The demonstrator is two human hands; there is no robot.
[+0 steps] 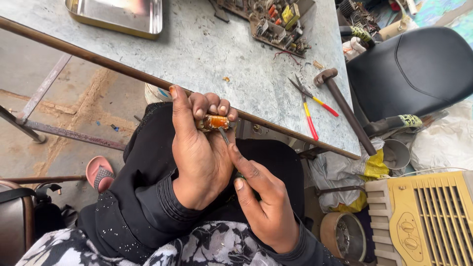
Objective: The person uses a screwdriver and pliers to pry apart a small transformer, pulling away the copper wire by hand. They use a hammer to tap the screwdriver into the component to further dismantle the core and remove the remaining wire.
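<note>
At frame centre, left hand (199,152) grips a small orange coil (215,121) while right hand (261,197) pinches a thin tool (224,135) against it, seemingly prying; steady pressure needed next

left hand (199,152) curled in a closed grip, right hand (261,197) pinching.

Small orange-brown wound coil (213,121), glossy, with pale ends, lying roughly crosswise, pinched between thumb and curled fingertips of left hand (199,152), held above the lap just in front of the table edge. Thin grey metal tool shaft (224,135), slanted, tip set against the underside of the coil, lower end hidden inside the grip of right hand (263,197), index finger laid straight along it. Handle mostly out of sight.
</note>
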